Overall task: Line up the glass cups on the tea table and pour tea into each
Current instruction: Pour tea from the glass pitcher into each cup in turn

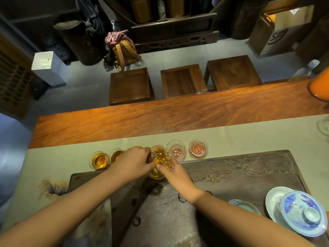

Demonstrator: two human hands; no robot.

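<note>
Both hands share the grip on a glass pitcher (160, 157) of amber tea: the left hand (134, 162) curls round its handle side, and the right hand (171, 169) pinches its near edge. From the head view, the pitcher tilts over the row of glass cups on the counter (124, 120). Two filled cups (99, 160) stand at the left; two empty cups (187, 150) wait at the right. Roughly halfway, I judge; cups under the hands are hidden.
</note>
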